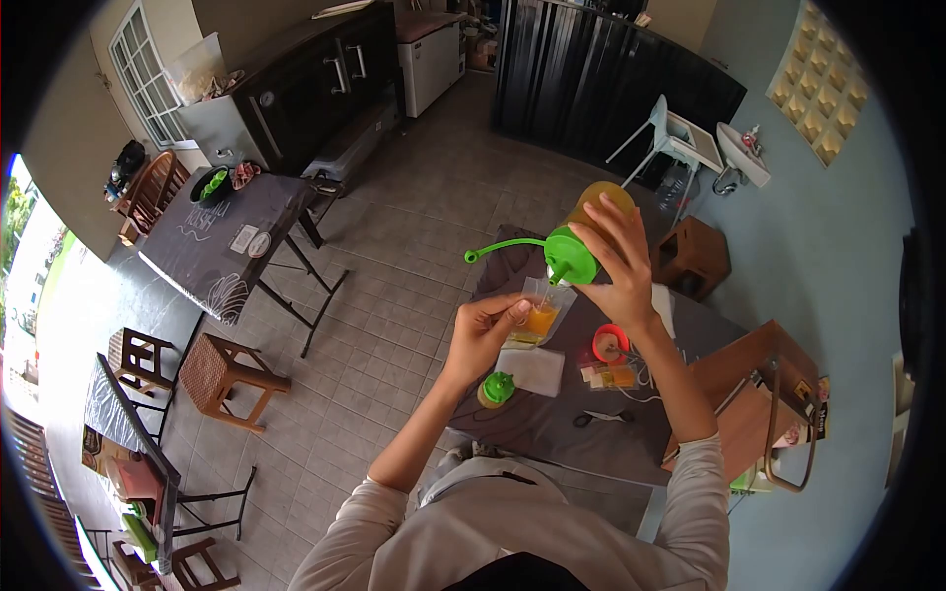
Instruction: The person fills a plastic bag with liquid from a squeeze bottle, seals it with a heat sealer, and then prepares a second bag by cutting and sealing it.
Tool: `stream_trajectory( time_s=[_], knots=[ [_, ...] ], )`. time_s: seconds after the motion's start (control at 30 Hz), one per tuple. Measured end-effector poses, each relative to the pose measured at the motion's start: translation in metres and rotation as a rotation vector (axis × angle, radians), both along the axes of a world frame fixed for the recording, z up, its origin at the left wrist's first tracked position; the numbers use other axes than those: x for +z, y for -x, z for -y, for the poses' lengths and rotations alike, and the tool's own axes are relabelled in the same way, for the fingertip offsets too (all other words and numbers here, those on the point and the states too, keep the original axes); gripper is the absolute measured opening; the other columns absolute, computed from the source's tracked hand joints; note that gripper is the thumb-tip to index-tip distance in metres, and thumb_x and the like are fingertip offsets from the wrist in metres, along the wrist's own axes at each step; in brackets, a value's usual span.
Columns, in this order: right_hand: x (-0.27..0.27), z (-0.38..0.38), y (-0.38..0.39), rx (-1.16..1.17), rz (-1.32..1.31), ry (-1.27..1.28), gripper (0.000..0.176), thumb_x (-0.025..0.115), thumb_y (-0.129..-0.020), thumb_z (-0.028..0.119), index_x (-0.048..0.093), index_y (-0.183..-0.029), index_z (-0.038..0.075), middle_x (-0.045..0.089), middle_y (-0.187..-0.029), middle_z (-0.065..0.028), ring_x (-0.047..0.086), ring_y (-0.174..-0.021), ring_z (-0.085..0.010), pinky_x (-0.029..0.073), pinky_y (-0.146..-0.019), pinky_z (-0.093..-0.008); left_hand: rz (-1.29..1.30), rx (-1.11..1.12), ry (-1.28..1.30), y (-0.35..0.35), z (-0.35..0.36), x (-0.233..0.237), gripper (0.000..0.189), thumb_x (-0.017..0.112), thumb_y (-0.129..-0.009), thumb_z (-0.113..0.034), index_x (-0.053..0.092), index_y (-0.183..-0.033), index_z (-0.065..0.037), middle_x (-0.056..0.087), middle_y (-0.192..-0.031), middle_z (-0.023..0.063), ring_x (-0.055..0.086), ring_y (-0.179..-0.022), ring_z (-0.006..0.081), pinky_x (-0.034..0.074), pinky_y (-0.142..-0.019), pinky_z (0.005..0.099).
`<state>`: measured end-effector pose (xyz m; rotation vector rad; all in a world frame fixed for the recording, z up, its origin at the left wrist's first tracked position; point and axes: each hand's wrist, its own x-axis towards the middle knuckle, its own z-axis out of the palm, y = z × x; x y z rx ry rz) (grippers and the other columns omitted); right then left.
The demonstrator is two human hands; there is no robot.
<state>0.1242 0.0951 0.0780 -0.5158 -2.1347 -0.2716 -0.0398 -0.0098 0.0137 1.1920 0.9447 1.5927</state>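
Note:
My right hand (619, 258) is wrapped round a squeeze bottle (574, 254) with a green lid, tilted so its nozzle points down at a small clear bag (541, 313). My left hand (490, 337) pinches the bag, which has orange liquid in it. Below, on the dark-covered table (552, 424), stand a smaller green-capped bottle (496, 389) and a white folded cloth or paper (530, 372). A red-rimmed cup (610, 343), small orange packets (609, 376) and black scissors (604, 418) lie to the right.
A wooden rack (778, 394) stands at the table's right end, with a brown stool (693, 258) behind it. At the left are another table (222, 231) and a woven-top stool (225, 379). A white sink (743, 156) hangs on the right wall.

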Motion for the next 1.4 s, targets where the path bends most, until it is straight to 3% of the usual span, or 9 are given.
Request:
stream_trajectory(
  time_s=[0.33,0.53,0.63,0.77,1.03,1.13,1.4],
  knots=[
    [0.019,-0.005,-0.01,-0.023,0.151,-0.219,0.05,0.069,-0.059,0.006,0.062,-0.104,0.024,0.049,-0.121,0.0,0.042,-0.119,-0.0243,0.023,-0.1,-0.0561,-0.028,-0.032,-0.013,-0.001,0.0,0.006,0.024,0.054,-0.087,-0.017,0.062,-0.098,0.003,0.064,-0.083,0.0047,0.055,-0.077,0.0068,0.045,-0.07,0.021],
    [0.031,-0.003,-0.01,-0.004,0.179,-0.275,0.042,0.069,-0.063,0.012,0.063,-0.102,0.027,0.05,-0.119,0.0006,0.044,-0.117,-0.0256,0.022,-0.1,-0.0565,-0.016,-0.045,-0.036,-0.002,0.001,0.01,0.023,0.054,-0.087,-0.015,0.062,-0.098,0.003,0.063,-0.083,0.0045,0.053,-0.074,0.0058,0.045,-0.068,0.0206],
    [0.037,-0.001,-0.01,0.033,0.192,-0.301,0.044,0.069,-0.06,0.007,0.063,-0.101,0.022,0.053,-0.116,-0.0052,0.044,-0.116,-0.0303,0.022,-0.099,-0.0574,-0.018,-0.05,-0.04,-0.001,0.0,0.01,0.023,0.054,-0.087,-0.015,0.062,-0.098,0.003,0.063,-0.083,0.0048,0.053,-0.075,0.0059,0.045,-0.068,0.0206],
    [0.042,0.0,-0.01,0.025,0.21,-0.338,0.04,0.069,-0.061,0.008,0.064,-0.099,0.021,0.054,-0.115,-0.0057,0.045,-0.116,-0.031,0.022,-0.099,-0.0574,-0.008,-0.043,-0.03,-0.001,-0.001,0.012,0.022,0.055,-0.086,-0.014,0.062,-0.097,0.004,0.063,-0.084,0.0052,0.053,-0.075,0.0075,0.044,-0.068,0.0225],
    [0.049,0.001,-0.008,0.026,0.22,-0.391,0.03,0.07,-0.066,0.013,0.064,-0.094,0.023,0.056,-0.111,-0.002,0.048,-0.111,-0.0303,0.022,-0.099,-0.058,0.021,-0.061,-0.032,-0.001,-0.001,0.016,0.022,0.055,-0.086,-0.013,0.062,-0.097,0.004,0.064,-0.084,0.0061,0.055,-0.076,0.0084,0.045,-0.069,0.0225],
    [0.048,0.0,-0.007,0.002,0.21,-0.433,0.032,0.069,-0.065,0.019,0.064,-0.094,0.029,0.052,-0.112,0.0038,0.049,-0.11,-0.0241,0.024,-0.099,-0.0597,0.002,-0.06,-0.055,0.0,-0.002,0.016,0.022,0.054,-0.087,-0.013,0.062,-0.098,0.004,0.064,-0.085,0.0063,0.056,-0.077,0.0081,0.046,-0.07,0.0222],
    [0.048,0.001,-0.006,-0.003,0.209,-0.528,0.034,0.071,-0.063,0.019,0.063,-0.094,0.029,0.05,-0.114,0.0038,0.049,-0.109,-0.0249,0.025,-0.098,-0.0623,-0.007,-0.069,-0.082,-0.001,-0.003,0.014,0.023,0.052,-0.088,-0.014,0.061,-0.099,0.004,0.063,-0.084,0.0062,0.056,-0.077,0.0077,0.047,-0.07,0.0218]
  ],
)
